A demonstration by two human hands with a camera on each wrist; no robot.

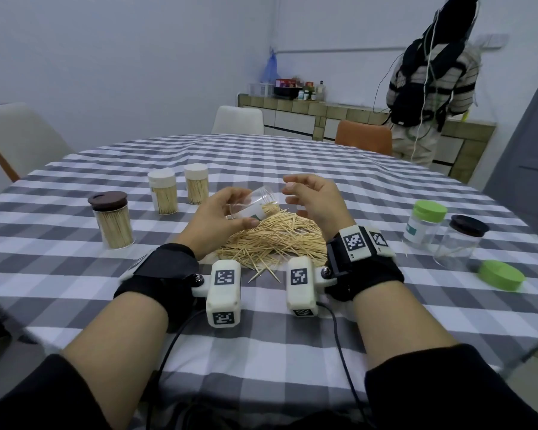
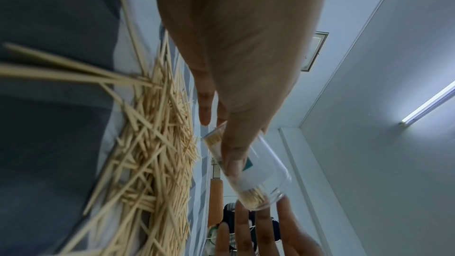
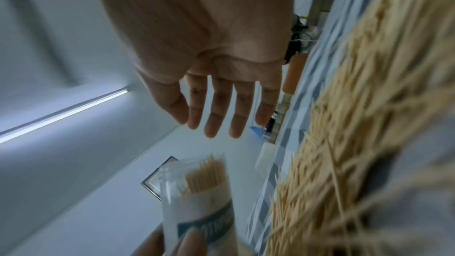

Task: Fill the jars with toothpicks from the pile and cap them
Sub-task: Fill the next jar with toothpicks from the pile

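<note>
My left hand (image 1: 221,214) grips a clear labelled jar (image 1: 255,204), tilted on its side above the toothpick pile (image 1: 271,240), mouth toward the right. The jar (image 2: 248,170) is partly filled with toothpicks that lie along its lower side. My right hand (image 1: 308,197) hovers just right of the jar mouth, fingers relaxed and holding nothing. In the right wrist view the right hand's fingers (image 3: 219,112) are spread straight above the jar (image 3: 199,198). A loose green lid (image 1: 501,275) lies at the right.
Three capped, filled jars stand at left: brown-lidded (image 1: 111,218), two white-lidded (image 1: 162,191) (image 1: 196,183). At right stand a green-capped jar (image 1: 424,225) and a black-capped, near-empty jar (image 1: 460,240). Checked tablecloth (image 1: 261,330). A person (image 1: 429,82) stands at the far counter; chairs ring the table.
</note>
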